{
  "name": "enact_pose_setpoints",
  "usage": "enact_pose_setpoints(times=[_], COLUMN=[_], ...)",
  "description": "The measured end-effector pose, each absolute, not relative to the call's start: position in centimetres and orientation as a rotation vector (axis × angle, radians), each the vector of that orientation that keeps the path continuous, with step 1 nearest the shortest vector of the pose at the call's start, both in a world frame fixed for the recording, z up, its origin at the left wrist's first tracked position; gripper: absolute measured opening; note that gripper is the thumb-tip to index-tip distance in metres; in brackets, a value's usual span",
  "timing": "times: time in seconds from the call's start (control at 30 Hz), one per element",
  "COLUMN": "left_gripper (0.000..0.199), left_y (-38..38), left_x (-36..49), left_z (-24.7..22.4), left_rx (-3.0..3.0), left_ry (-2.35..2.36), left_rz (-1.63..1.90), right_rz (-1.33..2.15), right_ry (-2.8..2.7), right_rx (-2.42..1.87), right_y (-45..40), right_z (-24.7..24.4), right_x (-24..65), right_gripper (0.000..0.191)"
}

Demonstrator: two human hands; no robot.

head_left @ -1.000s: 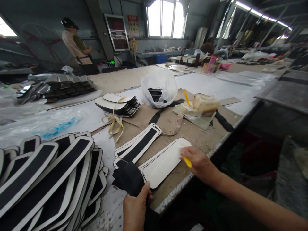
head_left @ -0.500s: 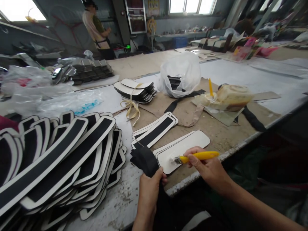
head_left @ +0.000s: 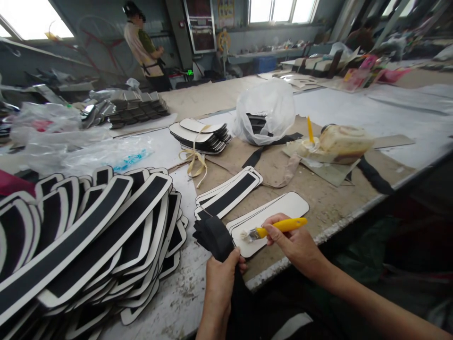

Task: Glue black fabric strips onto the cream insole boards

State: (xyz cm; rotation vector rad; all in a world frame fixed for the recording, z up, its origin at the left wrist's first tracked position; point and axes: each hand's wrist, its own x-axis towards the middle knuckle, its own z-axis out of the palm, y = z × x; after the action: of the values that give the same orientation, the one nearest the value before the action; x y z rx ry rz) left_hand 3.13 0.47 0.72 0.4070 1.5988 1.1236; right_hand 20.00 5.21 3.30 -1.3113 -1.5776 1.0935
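Head view: yellow brush, bristles down on the near part of the white strip, which lies on the brown sheet! Right hand pinches the handle; left hand grips a black band by the strip's corner. Looks like the coating step; next calls, I'd judge, for even, lengthwise strokes. Farther out: a stained container.

A worktable carries a brown sheet, heaped white-edged black pieces and crumpled clear plastic.
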Motion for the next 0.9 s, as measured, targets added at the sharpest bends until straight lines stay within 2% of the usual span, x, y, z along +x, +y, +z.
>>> enact_pose_setpoints(times=[0.07, 0.27, 0.37, 0.73, 0.83, 0.9], left_gripper=[0.025, 0.032, 0.036, 0.039, 0.033, 0.036], left_y=[0.4, 0.5, 0.5, 0.6, -0.3, -1.2], left_x=[3.2, 3.3, 3.2, 3.2, 2.5, 2.1], left_z=[0.9, 0.7, 0.2, 1.2, 2.4, 3.2], left_rx=[0.414, 0.376, 0.394, 0.359, 0.532, 0.608], left_ry=[1.599, 1.667, 1.694, 1.682, 1.748, 1.739], left_rz=[1.125, 1.141, 1.127, 1.228, 1.277, 1.275], right_rz=[1.021, 0.396, 0.253, 0.123, 0.246, 0.439], right_ry=[-1.623, -1.836, -1.872, -1.864, -1.848, -1.842], right_rx=[-1.341, -1.443, -1.444, -1.289, -1.3, -1.355], right_y=[5.7, 8.7, 9.5, 7.8, 7.2, 7.1], right_z=[2.9, 1.8, 2.1, 6.1, 7.4, 8.1], right_x=[20.8, 27.8, 30.3, 30.9, 29.9, 28.3], right_gripper=[0.026, 0.021, 0.02, 0.011, 0.013, 0.021])
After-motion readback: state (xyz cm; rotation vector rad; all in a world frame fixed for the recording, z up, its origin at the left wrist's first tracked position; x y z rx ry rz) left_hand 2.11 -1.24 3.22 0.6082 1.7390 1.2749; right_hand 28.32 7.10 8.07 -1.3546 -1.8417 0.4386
